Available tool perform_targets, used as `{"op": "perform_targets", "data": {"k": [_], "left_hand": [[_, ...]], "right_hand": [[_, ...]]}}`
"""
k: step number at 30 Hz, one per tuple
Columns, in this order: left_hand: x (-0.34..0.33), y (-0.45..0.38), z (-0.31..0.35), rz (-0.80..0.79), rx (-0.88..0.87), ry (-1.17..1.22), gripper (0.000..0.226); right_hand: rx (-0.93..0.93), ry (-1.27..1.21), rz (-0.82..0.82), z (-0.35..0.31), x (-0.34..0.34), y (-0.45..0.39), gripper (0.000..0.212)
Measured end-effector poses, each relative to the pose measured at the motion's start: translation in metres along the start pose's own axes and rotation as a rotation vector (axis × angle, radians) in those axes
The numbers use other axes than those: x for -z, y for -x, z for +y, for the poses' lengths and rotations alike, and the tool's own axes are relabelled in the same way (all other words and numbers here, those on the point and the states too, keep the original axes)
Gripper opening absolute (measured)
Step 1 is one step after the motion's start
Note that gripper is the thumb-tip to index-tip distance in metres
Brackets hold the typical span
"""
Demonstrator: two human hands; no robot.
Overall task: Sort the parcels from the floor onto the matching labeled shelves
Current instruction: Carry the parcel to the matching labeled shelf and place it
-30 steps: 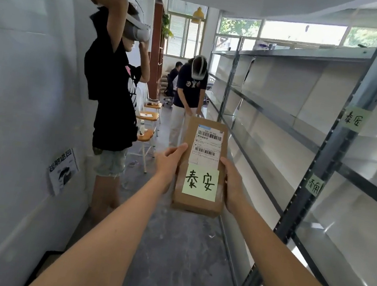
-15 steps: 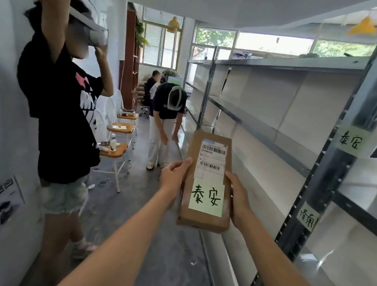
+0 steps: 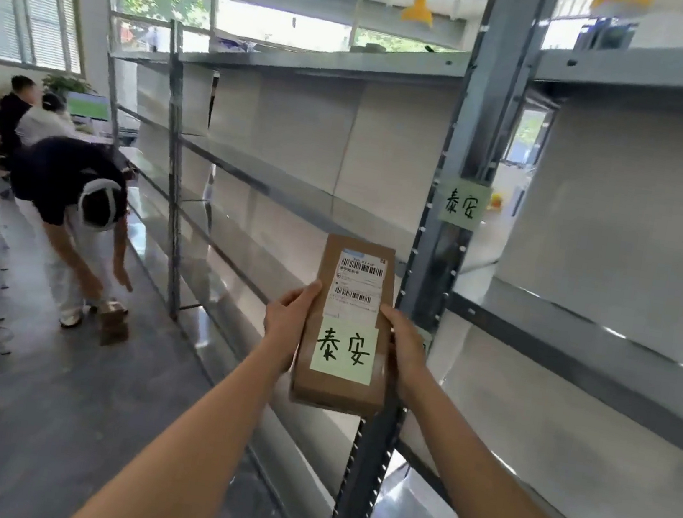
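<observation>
We grip the flat brown cardboard parcel (green handwritten note on top) with left hand and right hand, beside the grey metal shelf upright bearing a matching green label.

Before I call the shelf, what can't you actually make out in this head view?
- Second shelf label: hidden behind the right hand and parcel; only the upright's 泰安 label reads.
- Fine print on the parcel's shipping sticker: too small.
- Parcel's underside and the left hand fingers beneath it: hidden by the parcel.
- Lowest shelf level: cut off by the bottom edge.
- Box on the floor by the bending person: blurred, label unreadable.
</observation>
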State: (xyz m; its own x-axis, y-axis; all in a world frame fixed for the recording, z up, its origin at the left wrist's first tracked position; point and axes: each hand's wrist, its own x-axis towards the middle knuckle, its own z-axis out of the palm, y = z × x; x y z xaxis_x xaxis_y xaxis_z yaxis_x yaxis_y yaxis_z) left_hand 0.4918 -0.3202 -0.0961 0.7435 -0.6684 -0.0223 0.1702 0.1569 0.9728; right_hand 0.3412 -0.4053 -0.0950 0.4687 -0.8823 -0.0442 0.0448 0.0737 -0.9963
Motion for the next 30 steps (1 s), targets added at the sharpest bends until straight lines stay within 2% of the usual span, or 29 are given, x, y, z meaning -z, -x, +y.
{"op": "perform_targets", "data": {"k": [4, 8, 13, 18, 24, 30], "left_hand": [[-0.038, -0.023, -0.002, -0.178, 0.030, -0.041, 0.036], [-0.059, -0.032, -0.002, -0.294, 0.045, -0.062, 0.025], [-0.075, -0.031, -0.004, -0.450, 0.020, -0.090, 0.038], [-0.096, -0.012, -0.004, -0.546, 0.063, -0.067, 0.037], [-0.125, 0.013, -0.004, -0.668, 0.122, -0.042, 0.029], [-0.132, 0.034, -0.004, -0.724, 0.134, 0.001, 0.025]], "right_hand": [[0.017, -0.037, 0.194, -0.006, 0.026, -0.004, 0.044], [0.029, -0.018, 0.318, -0.011, 0.038, 0.002, 0.043], [0.059, -0.011, 0.422, -0.013, 0.048, 0.021, 0.045], [0.061, 0.010, 0.529, -0.020, 0.064, 0.047, 0.047], [0.077, 0.030, 0.615, -0.035, 0.089, 0.079, 0.024], [0.075, 0.002, 0.680, -0.034, 0.100, 0.097, 0.027]]}}
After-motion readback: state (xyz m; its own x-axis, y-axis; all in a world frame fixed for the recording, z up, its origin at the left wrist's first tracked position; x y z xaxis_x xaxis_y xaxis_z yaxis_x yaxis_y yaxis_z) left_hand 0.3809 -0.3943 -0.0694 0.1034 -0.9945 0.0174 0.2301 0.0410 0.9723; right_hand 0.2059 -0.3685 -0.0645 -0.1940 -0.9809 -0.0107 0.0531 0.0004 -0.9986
